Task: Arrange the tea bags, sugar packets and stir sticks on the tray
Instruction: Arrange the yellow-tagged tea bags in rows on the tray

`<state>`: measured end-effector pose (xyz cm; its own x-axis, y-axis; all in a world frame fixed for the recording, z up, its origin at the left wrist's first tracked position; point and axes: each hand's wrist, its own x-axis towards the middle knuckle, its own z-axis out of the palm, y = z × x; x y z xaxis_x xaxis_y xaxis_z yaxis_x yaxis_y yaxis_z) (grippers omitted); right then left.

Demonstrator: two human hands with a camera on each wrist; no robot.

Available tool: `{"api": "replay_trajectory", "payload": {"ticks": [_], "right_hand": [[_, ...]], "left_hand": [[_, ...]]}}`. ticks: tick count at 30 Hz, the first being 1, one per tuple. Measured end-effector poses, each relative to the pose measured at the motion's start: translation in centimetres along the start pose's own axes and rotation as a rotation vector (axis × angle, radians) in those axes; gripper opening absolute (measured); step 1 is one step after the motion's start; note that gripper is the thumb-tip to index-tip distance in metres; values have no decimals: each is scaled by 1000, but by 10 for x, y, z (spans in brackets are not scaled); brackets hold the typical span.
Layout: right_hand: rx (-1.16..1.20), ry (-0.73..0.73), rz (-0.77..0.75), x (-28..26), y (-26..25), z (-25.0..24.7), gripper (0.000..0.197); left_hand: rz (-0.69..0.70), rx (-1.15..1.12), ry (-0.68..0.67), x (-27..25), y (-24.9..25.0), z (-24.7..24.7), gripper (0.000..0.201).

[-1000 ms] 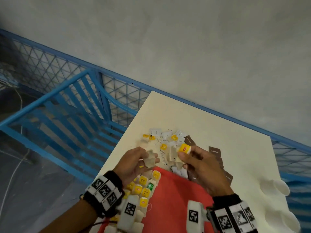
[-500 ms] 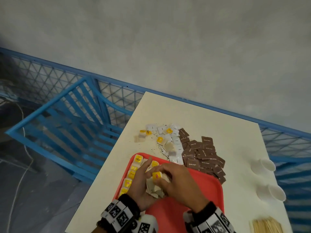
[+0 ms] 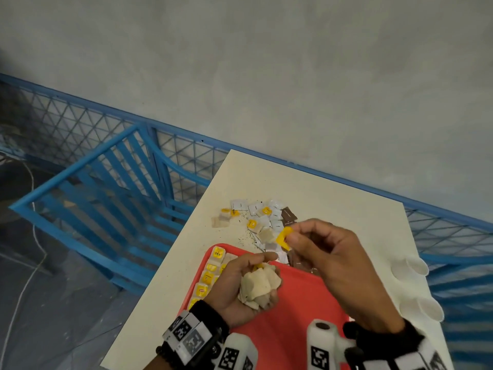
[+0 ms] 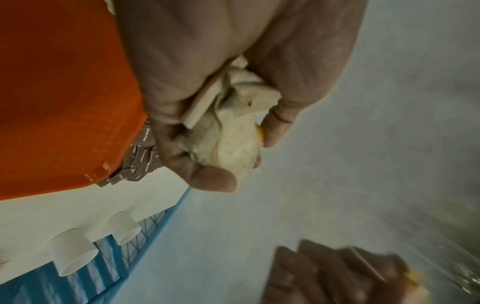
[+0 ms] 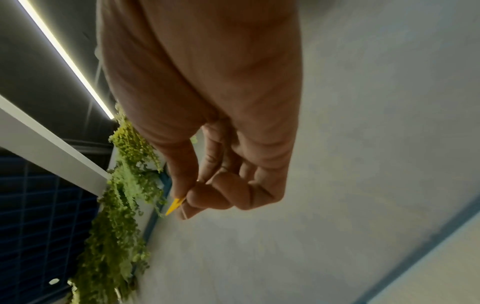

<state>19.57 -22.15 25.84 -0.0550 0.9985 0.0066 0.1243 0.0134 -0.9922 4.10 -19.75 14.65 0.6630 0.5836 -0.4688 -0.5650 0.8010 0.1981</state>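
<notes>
My left hand [image 3: 248, 284] hovers over the red tray [image 3: 290, 327] and grips a bunch of beige tea bags [image 3: 260, 285], also seen in the left wrist view as tea bags [image 4: 228, 127] wrapped by the fingers. My right hand [image 3: 320, 252] is raised above the tray's far edge and pinches a yellow tea bag tag [image 3: 284, 237] between thumb and forefinger; the tag [image 5: 175, 205] shows edge-on in the right wrist view. A row of tea bags with yellow tags [image 3: 209, 276] lines the tray's left side. Loose tea bags and white packets [image 3: 262, 218] lie beyond the tray, with brown sugar packets [image 3: 289, 216] beside them.
Two white paper cups [image 3: 410, 265] lie on their sides on the cream table [image 3: 333, 193] at the right. A blue metal railing [image 3: 112, 198] borders the table on the left and back. A grey wall stands behind.
Both hands have lifted off the tray. The right hand pulled the yellow tag up and away from the bunch, which stays in the left hand.
</notes>
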Motion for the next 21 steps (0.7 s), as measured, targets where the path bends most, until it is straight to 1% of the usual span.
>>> {"api": "replay_trajectory", "payload": {"ticks": [2,4,6,8,11,12,14,16,19,21], "right_hand": [[13,41,-21,-1,-17,-4,19],[17,85,-65,-1,-33,-8,21],[31,104,-110,0,-44,-12,21],[65,109,-128,2,-49,-14,19],[149,122,-142,4,-57,-19,16],[154,129,-154,4,-60,-22,14],[114,162,-171,5,-62,-28,12],[54,203,-160,7,-61,-34,20],[36,220,-133,6,-57,-37,28],[59,197,-130,5,-57,-35,26]], "left_hand": [[-27,-2,9,1,-2,-1,13],[-51,26,18,3,-4,-4,17],[-70,62,34,4,-6,-5,19],[-79,106,33,3,-8,-7,16],[-53,165,53,4,-9,-8,25],[-23,204,65,4,-8,-8,29],[79,348,89,2,-2,-5,37],[220,558,97,-6,9,4,39],[427,912,69,-22,23,32,32],[572,1155,40,-27,28,50,43]]}}
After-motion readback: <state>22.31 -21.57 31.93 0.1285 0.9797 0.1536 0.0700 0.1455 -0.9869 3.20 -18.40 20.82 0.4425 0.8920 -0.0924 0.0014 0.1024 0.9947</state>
